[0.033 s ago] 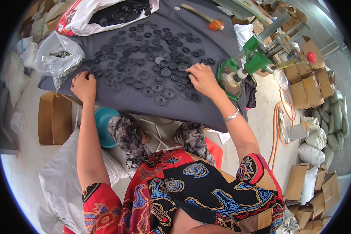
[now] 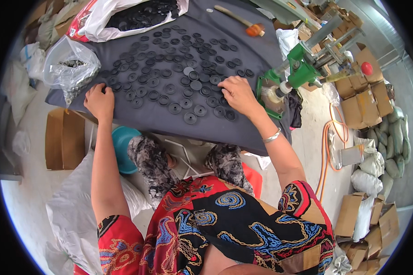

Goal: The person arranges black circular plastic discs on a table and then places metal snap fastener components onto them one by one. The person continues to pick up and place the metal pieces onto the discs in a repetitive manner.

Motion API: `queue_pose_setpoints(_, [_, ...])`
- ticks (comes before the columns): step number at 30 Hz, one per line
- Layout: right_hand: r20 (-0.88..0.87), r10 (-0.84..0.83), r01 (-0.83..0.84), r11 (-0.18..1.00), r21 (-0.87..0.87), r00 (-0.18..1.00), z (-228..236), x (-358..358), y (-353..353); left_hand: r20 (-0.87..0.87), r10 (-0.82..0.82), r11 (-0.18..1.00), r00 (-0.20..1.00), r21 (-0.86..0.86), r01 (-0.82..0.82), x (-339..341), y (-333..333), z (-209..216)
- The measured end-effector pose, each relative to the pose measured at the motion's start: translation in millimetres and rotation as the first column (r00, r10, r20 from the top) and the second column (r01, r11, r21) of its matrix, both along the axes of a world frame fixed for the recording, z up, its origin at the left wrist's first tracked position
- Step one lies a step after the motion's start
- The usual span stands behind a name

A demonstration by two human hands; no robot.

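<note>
Many round black discs (image 2: 175, 108) with raised rims lie spread over the dark cloth on the table (image 2: 137, 120). My left hand (image 2: 99, 101) rests at the table's left front edge, beside the outermost discs. Its fingers are loosely bent, with a dark gap between thumb and forefinger. At the right side of the spread, my right hand (image 2: 238, 95) has its fingers curled down, the tips against the rim of a black disc (image 2: 215, 79). What lies under those fingers is hidden. A smooth-faced grey disc (image 2: 196, 85) lies left of that hand.
A green hand press (image 2: 303, 68) with a red-knobbed lever stands at the right. Far left are a clear bag of small parts (image 2: 75, 78) and a white sack of black discs (image 2: 94, 25). A mallet (image 2: 237, 19) lies at the back. Cardboard boxes (image 2: 65, 140) flank the table.
</note>
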State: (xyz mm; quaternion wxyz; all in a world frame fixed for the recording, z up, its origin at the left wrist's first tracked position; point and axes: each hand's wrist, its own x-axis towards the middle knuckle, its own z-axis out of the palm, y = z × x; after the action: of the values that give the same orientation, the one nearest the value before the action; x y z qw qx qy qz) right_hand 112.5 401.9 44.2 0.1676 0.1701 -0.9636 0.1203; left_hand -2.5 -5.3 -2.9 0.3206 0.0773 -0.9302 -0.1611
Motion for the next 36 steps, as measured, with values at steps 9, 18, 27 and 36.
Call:
queue_pose_setpoints(9, [-0.024,-0.017,0.016,1.0,-0.006,1.0,-7,1,-9,0.002,-0.006,1.0,1.0,0.008,0.006,0,-1,-3])
queue_pose_setpoints(18, [-0.136,-0.008,0.003,0.999,-0.042,0.991,-3,11,-12,0.0,0.002,1.0,1.0,0.006,-0.002,-1,0,-2])
queue_pose_setpoints(27, [0.02,-0.027,0.027,0.999,0.028,0.999,-3,17,-17,-0.003,0.01,1.0,1.0,-0.002,-0.01,1,-1,-1])
queue_pose_setpoints(36, [0.033,-0.03,0.029,0.999,0.028,0.999,-5,6,-21,-0.001,0.002,1.0,1.0,0.003,-0.002,-1,-1,-2])
